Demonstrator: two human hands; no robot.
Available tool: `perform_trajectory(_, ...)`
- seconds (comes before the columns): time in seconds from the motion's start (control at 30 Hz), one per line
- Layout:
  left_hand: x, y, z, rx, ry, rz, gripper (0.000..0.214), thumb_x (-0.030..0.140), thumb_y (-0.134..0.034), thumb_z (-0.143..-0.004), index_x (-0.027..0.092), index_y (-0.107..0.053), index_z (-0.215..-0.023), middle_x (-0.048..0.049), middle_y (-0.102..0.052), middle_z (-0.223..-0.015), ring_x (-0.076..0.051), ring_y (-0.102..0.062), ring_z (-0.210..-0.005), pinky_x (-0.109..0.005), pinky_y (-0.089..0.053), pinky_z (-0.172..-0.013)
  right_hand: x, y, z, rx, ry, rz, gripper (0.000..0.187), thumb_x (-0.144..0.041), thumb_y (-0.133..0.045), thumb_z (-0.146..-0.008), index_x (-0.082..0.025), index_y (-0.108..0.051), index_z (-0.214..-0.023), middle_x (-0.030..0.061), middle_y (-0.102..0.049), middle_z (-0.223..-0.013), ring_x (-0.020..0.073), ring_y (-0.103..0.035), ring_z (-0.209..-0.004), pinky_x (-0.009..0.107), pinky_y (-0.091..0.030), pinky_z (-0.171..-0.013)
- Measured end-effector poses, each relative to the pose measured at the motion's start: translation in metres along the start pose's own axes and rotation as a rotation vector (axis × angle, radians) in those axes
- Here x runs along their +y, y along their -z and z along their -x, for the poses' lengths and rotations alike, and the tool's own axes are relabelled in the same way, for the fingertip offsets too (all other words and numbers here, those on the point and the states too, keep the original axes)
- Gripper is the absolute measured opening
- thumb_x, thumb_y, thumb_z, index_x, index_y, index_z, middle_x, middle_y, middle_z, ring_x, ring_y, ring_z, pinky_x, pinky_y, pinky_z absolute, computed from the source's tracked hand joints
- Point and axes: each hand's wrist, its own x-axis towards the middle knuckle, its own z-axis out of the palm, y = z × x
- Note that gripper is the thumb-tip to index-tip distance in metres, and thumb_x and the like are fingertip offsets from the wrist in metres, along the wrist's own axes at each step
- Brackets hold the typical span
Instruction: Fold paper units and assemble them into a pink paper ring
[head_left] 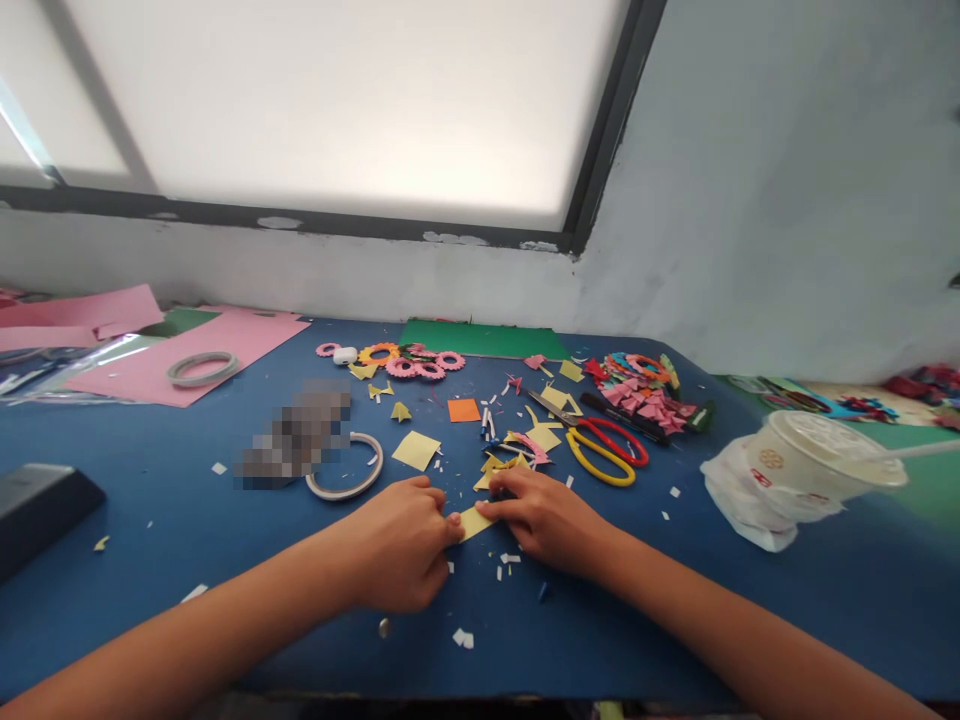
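Observation:
A small folded piece of yellow paper (474, 522) lies between my hands on the blue tabletop. My left hand (405, 548) is closed, its fingers curled, with the thumb at the paper's left edge. From the other side my right hand (551, 520) grips the right end, thumb and fingertips on it; part of the paper is hidden there. Just beyond my right fingers sits a small heap of yellow paper pieces (491, 472). A flat yellow square (417, 451) and an orange square (463, 411) rest farther back.
Red-and-yellow-handled scissors (600, 452) and a black marker (626, 418) lie to the right. A lidded cup (817, 465) in a plastic bag stands beyond them. Tape rolls (346, 492) and pink paper (255, 335) are at left. Paper rings (431, 369), green card (487, 340) and scraps are scattered behind.

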Motion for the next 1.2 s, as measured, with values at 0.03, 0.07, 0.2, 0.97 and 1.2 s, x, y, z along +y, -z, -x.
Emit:
perform_trajectory(0.03, 0.001, 0.002, 0.001, -0.008, 0.02, -0.004, 0.021, 0.019, -0.049, -0.07, 0.016, -0.066, -0.082, -0.007, -0.06, -0.063, -0.021, -0.055, -0.06, -0.036, -0.043, -0.066, 0.002, 0.001, 0.0, 0.002, -0.02, -0.023, 0.03, -0.005, -0.051, -0.077, -0.02, -0.069, -0.095, 0.0078, -0.061, -0.093, 0.0197, -0.058, -0.087, 0.033, -0.05, -0.079)
perform_trajectory(0.07, 0.001, 0.004, 0.002, -0.009, 0.036, -0.004, 0.019, 0.021, -0.05, -0.07, 0.017, -0.067, -0.079, -0.0069, -0.06, -0.062, -0.02, -0.055, -0.059, -0.036, -0.042, -0.066, 0.003, 0.002, 0.001, 0.001, -0.038, -0.043, 0.031, -0.004, -0.05, -0.077, -0.02, -0.069, -0.095, 0.0078, -0.061, -0.092, 0.0192, -0.058, -0.087, 0.032, -0.05, -0.078)
perform_trajectory(0.2, 0.002, -0.003, -0.003, 0.057, 0.17, 0.078, 0.023, 0.034, -0.052, -0.077, 0.018, -0.068, -0.075, -0.0075, -0.059, -0.061, -0.022, -0.056, -0.062, -0.035, -0.041, -0.064, 0.006, 0.003, 0.0, -0.018, -0.092, -0.106, 0.032, -0.002, -0.048, -0.077, -0.018, -0.069, -0.095, 0.0075, -0.061, -0.088, 0.0183, -0.058, -0.083, 0.031, -0.049, -0.075)
perform_trajectory(0.97, -0.018, -0.027, -0.026, 0.15, 0.495, 1.02, 0.029, 0.043, -0.057, -0.075, 0.014, -0.058, -0.072, 0.0011, -0.057, -0.056, -0.012, -0.054, -0.047, -0.021, -0.043, -0.043, -0.013, 0.005, -0.014, 0.038, -0.535, -0.641, 0.024, -0.033, -0.056, -0.081, -0.017, -0.056, -0.098, -0.0007, -0.059, -0.065, 0.0125, -0.054, -0.057, 0.023, -0.041, -0.053)
perform_trajectory(1.2, -0.012, -0.018, -0.03, 0.201, 0.543, 1.28, 0.025, 0.039, -0.054, -0.074, 0.016, -0.044, -0.078, -0.0035, -0.062, -0.079, -0.018, -0.066, -0.076, -0.023, -0.051, -0.051, -0.005, 0.005, -0.014, 0.257, -0.622, -0.896, 0.033, -0.03, -0.058, -0.075, -0.015, -0.054, -0.105, 0.0047, -0.061, -0.085, 0.0156, -0.06, -0.075, 0.028, -0.05, -0.067)
